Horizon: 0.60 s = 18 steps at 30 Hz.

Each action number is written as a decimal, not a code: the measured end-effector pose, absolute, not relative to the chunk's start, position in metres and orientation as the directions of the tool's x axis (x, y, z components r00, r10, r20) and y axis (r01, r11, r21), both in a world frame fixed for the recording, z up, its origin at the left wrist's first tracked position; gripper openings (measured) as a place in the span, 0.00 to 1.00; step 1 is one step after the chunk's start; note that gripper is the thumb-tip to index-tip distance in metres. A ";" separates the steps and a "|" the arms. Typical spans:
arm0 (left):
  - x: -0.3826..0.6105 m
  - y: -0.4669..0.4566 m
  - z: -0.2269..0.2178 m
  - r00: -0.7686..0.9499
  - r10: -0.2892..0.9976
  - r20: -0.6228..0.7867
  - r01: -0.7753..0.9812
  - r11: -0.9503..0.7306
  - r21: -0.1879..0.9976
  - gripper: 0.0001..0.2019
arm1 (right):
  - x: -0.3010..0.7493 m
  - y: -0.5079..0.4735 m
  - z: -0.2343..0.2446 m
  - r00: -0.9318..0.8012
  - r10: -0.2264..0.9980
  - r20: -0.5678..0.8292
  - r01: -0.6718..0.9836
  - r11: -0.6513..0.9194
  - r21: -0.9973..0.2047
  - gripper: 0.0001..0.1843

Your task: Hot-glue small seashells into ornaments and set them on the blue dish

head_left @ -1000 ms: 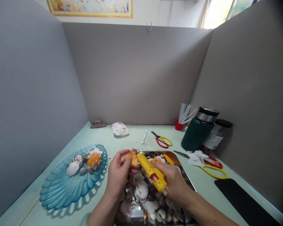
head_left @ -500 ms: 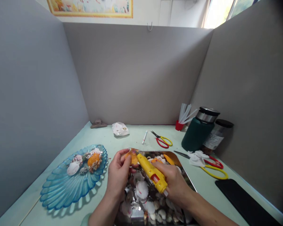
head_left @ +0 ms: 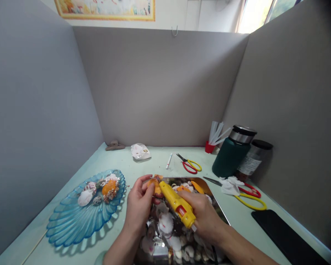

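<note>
My left hand (head_left: 140,198) pinches an orange seashell (head_left: 155,186) between thumb and fingers. Wrapped in my right hand (head_left: 205,213) is a yellow glue gun (head_left: 178,204), its nozzle pointing up and left at the shell; whether the tip touches it I cannot tell. Both hands are above a metal tray (head_left: 223,213) filled with white, grey and orange shells (head_left: 166,223). To the left lies a blue scalloped glass plate (head_left: 79,224), with a cluster of shells (head_left: 109,187) on its far part.
Behind the tray lie small scissors (head_left: 189,163), a white marker (head_left: 169,161) and a crumpled white packet (head_left: 140,151). On the right stand a green bottle (head_left: 231,154), a jar (head_left: 253,158) and a red cup (head_left: 209,147) of glue sticks, near larger scissors (head_left: 251,198) and a black flat object (head_left: 287,235).
The orange shell has tilted slightly in my left hand. The glue gun has barely shifted, and the rest stays in place.
</note>
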<state>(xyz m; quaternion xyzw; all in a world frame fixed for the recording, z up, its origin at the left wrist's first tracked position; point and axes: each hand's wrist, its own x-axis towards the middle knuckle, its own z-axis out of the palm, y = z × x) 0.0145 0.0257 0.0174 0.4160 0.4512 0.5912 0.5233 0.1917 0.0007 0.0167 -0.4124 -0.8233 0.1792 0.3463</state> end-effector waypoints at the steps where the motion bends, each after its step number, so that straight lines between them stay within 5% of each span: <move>1: 0.015 0.026 0.018 -0.103 0.995 0.019 -0.244 -0.043 0.969 0.20 | 0.192 0.001 0.016 -0.420 0.804 0.422 0.554 0.595 -0.583 0.10; 18: 0.016 0.025 0.016 -0.023 1.000 0.001 -0.227 -0.006 0.974 0.19 | 0.191 0.001 0.015 -0.416 0.809 0.416 0.551 0.588 -0.592 0.08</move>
